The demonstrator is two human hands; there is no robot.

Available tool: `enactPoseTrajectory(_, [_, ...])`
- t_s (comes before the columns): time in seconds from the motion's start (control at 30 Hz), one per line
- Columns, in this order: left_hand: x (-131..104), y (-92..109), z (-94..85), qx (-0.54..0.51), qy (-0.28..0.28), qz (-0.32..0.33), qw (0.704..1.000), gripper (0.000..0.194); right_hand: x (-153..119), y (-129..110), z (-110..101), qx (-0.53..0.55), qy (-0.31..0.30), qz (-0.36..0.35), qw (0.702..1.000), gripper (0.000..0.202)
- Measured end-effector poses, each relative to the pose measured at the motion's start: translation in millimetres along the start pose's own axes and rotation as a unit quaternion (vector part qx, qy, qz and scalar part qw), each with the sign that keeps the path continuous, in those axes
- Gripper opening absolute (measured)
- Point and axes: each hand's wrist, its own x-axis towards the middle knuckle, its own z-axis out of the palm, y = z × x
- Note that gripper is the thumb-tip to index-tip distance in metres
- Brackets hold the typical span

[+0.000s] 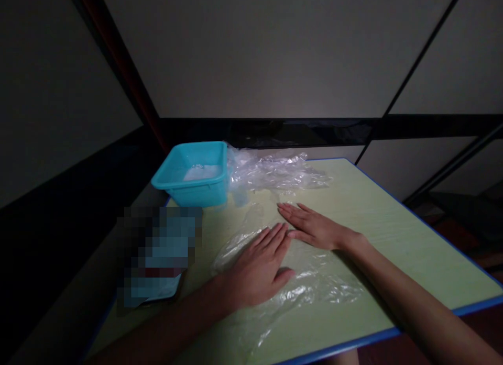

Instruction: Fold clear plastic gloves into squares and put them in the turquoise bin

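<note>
A clear, wrinkled plastic bag (pixel 314 289) lies spread over the middle of the pale green table. On its left part rests my left hand (pixel 261 268), palm down with the fingers stretched out and the thumb apart. My right hand (pixel 310 226) lies flat near the bag's upper right part, fingers extended to the left. Its thumb tip is at the fingertips of my left hand. Neither hand grips anything. Beyond them, more crumpled clear plastic (pixel 279 171) lies beside a turquoise basin.
The turquoise basin (pixel 204 192) stands at the table's far left, with whitish material (pixel 202 172) inside. A pixelated flat object (pixel 168 250) lies at the left edge. The table (pixel 393 218) has a blue rim, and panelled surfaces rise behind it.
</note>
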Motion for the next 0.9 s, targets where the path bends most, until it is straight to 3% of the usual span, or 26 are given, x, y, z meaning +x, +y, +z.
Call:
enactPoseTrajectory(0.17, [0,-2,-0.8,0.007,0.001,0.015,1.000,0.060,-8,14,5,-0.036,0.007,0.066,0.997,0.068])
enactPoseTrajectory(0.43, [-5,0,-1.4,-0.004,0.008,-0.040,0.999,0.057,-11,16,3,-0.050,0.012,0.122,0.991,0.067])
enactPoseTrajectory(0.53, [-4,0,-2.5,-0.008,0.003,-0.021,1.000,0.058,-12,17,-3,-0.070,0.038,0.142,0.987,0.066])
enactPoseTrajectory(0.63, [1,1,-1.7,-0.016,0.006,0.040,0.999,0.059,-9,10,-12,-0.065,0.063,0.097,0.991,0.062])
enactPoseTrajectory(0.8, [10,4,-0.2,-0.015,0.015,0.104,0.994,0.058,5,-16,-17,-0.015,0.061,-0.050,0.997,0.058])
enactPoseTrajectory(0.9, [12,5,-0.5,-0.011,0.018,0.108,0.994,0.059,7,-21,-17,-0.047,0.113,-0.038,0.992,0.059])
